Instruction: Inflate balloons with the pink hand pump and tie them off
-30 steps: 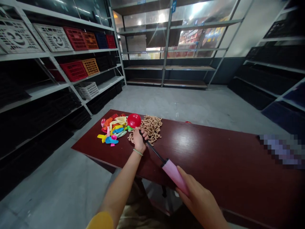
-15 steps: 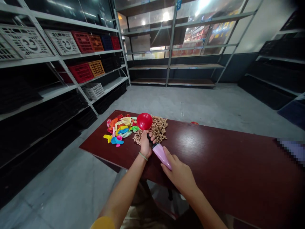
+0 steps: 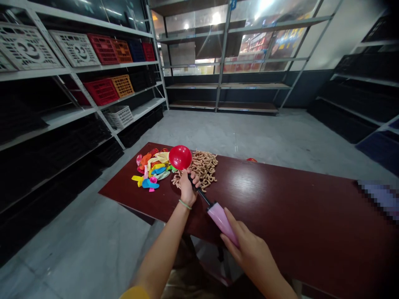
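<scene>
A red balloon (image 3: 180,157), partly inflated and round, sits at the tip of a hand balloon pump (image 3: 222,220). My left hand (image 3: 188,189) is closed around the pump's black end, right below the balloon; the balloon's neck is hidden by the fingers. My right hand (image 3: 249,245) grips the pump's pink-purple barrel, and a black rod shows between the two hands. Beyond my left hand lie a heap of loose uninflated balloons (image 3: 152,168) in several colours and a pile of tan, curled pieces (image 3: 204,168) whose kind I cannot make out.
All this is over a dark red-brown table (image 3: 274,207). A blurred purple patch (image 3: 378,199) is at its right end. A small red object (image 3: 252,160) shows past the far edge. Shelves with crates (image 3: 101,91) stand at left, more racks (image 3: 221,83) at the back.
My right hand has drawn the pump barrel down and to the right, exposing the black rod. The red balloon looks slightly larger and, with my left hand, sits a little further left in view.
</scene>
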{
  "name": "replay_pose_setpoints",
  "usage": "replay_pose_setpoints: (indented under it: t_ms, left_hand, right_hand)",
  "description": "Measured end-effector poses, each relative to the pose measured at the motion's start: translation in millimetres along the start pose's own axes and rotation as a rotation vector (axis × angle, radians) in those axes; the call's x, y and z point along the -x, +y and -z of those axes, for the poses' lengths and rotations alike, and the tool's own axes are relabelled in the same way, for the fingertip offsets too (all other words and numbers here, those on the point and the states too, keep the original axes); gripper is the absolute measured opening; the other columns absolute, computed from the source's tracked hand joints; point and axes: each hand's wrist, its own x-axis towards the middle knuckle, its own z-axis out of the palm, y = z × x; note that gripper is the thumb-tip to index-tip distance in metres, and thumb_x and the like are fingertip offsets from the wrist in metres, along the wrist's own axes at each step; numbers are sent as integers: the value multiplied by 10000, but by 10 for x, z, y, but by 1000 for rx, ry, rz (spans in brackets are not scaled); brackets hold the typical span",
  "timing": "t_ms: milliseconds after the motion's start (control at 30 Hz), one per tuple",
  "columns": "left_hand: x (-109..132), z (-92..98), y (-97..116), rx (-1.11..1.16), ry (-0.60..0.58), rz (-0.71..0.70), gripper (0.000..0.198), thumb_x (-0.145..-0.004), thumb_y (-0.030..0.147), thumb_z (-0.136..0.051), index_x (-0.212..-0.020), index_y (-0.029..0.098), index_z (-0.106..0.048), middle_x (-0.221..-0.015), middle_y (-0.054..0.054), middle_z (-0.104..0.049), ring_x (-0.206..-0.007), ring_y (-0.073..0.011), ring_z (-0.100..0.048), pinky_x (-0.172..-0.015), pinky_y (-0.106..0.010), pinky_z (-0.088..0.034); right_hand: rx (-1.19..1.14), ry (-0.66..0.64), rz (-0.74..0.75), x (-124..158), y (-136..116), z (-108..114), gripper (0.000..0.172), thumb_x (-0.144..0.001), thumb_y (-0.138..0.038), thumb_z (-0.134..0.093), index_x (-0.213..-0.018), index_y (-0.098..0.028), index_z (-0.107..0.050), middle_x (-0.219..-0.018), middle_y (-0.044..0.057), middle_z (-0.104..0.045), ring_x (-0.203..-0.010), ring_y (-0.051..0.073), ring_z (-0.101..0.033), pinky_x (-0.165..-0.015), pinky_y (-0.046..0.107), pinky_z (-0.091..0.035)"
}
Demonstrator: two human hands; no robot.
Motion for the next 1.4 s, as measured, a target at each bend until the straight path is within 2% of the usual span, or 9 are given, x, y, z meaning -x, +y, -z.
replay_pose_setpoints:
  t_ms: [133, 233, 500, 600, 867, 967, 1100, 1267, 1400]
  left_hand:
    - [30, -9, 18, -29, -5, 14, 237, -918, 368, -577, -836, 205, -426, -663, 57, -339, -443, -50, -340, -367, -152, -248]
    - [27, -12, 26, -42, 13, 24, 236, -925, 363, -564, -824, 205, -420, -653, 58, -340, -433, -52, -330, -362, -156, -248]
    - [1, -51, 36, -3, 15, 18, 246, -903, 358, -603, -829, 210, -422, -649, 59, -343, -431, -55, -325, -349, -160, -227]
    - [-12, -52, 84, 27, 18, 4, 258, -900, 356, -612, -820, 208, -417, -644, 62, -329, -427, -50, -314, -348, -158, -220]
    - [12, -26, 61, 23, 11, -11, 231, -932, 356, -563, -827, 204, -425, -654, 57, -345, -439, -49, -330, -369, -153, -257]
    - [28, -28, 39, -30, 33, 6, 246, -929, 371, -562, -818, 203, -420, -649, 58, -344, -437, -51, -331, -366, -156, -257]
    - [22, -25, 14, -55, 13, 16, 221, -921, 351, -570, -829, 209, -428, -644, 59, -339, -428, -57, -324, -350, -162, -228]
    - [-2, -31, 22, -2, 14, 9, 231, -913, 362, -588, -838, 213, -429, -659, 55, -338, -443, -60, -344, -358, -162, -243]
    - [-11, -41, 65, 38, 32, 5, 244, -915, 369, -589, -829, 211, -424, -655, 58, -332, -434, -54, -321, -356, -159, -240]
  right_hand:
    - [-2, -78, -69, -541, -182, -76, 634, -960, -396, -469, -1537, -239, -257, -1034, 95, -673, -776, 230, -705, -614, 299, -534]
    - [-18, -86, -44, -608, -228, -104, 649, -957, -388, -486, -1539, -222, -249, -1050, 105, -667, -802, 227, -704, -628, 289, -529]
    - [-55, 40, 33, 364, 71, 100, 651, -982, -372, -431, -1560, -280, -146, -1043, 94, -681, -819, 217, -713, -607, 284, -570]
    - [-48, 15, 25, 484, 145, 176, 640, -983, -373, -426, -1558, -294, -158, -1041, 80, -688, -807, 210, -719, -583, 274, -562]
    - [34, -103, -39, -445, -109, 110, 606, -970, -409, -454, -1527, -258, -271, -1026, 76, -668, -780, 225, -702, -595, 288, -498]
    - [18, -110, -59, -634, -236, 26, 625, -962, -409, -473, -1527, -232, -271, -1039, 87, -661, -771, 229, -695, -599, 294, -489]
    - [-24, -42, -17, -340, -155, -38, 660, -964, -376, -474, -1547, -240, -198, -1003, 80, -662, -786, 224, -698, -590, 285, -512]
    - [-107, 4, 24, 312, 125, 142, 666, -964, -338, -460, -1558, -285, -163, -1017, 73, -684, -808, 209, -714, -624, 284, -565]
    - [-92, -20, 5, 381, 213, 257, 651, -960, -364, -468, -1550, -311, -200, -1043, 78, -694, -800, 212, -724, -599, 281, -561]
